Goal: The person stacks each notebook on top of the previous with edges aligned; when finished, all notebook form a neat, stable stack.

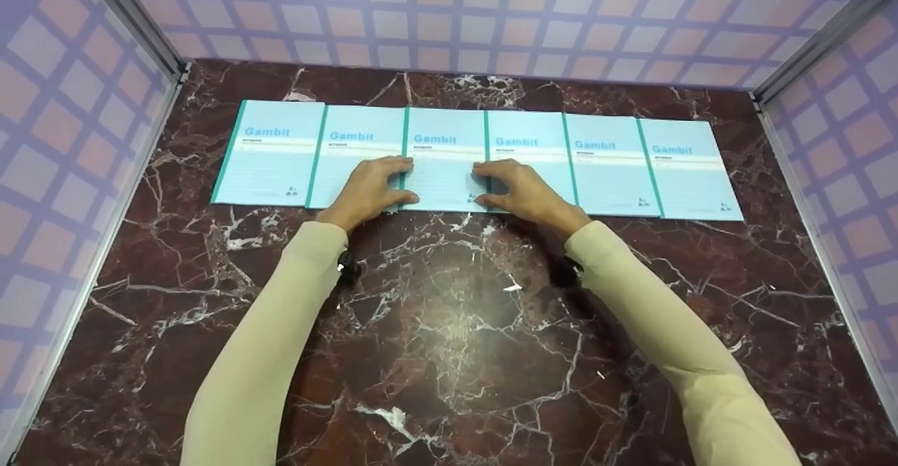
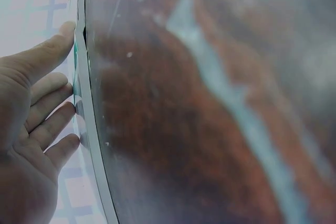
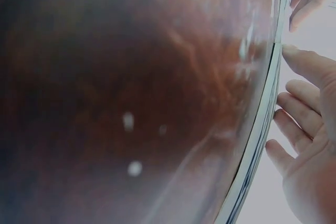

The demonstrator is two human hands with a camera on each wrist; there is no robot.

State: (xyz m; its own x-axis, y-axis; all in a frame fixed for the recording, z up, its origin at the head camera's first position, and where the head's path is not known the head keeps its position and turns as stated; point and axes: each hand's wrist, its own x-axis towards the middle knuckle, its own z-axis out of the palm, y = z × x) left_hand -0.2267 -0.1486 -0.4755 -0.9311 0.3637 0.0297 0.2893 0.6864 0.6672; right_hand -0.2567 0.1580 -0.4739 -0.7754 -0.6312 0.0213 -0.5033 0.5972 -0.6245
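Observation:
Several light-blue Gambit notebooks with green spines lie side by side in one row. My left hand (image 1: 370, 187) rests over the second notebook from the left (image 1: 359, 132), its fingertips and thumb tip reaching the edge of the third notebook (image 1: 445, 171). Across from it, my right hand (image 1: 523, 189) lies over the neighbouring notebook to the right (image 1: 530, 129), with fingertips on the third notebook's right side. Both wrist views show the left hand (image 2: 42, 103) and right hand (image 3: 310, 114) with fingers extended onto the covers, gripping nothing. Palms partly hide the covers beneath.
The notebooks lie on a dark red-brown marbled table (image 1: 449, 340). A checkered panel (image 1: 484, 17) stands behind, with more panels on the left (image 1: 63, 101) and right (image 1: 856, 115). The leftmost notebook (image 1: 273, 164) and rightmost notebook (image 1: 694, 178) end the row.

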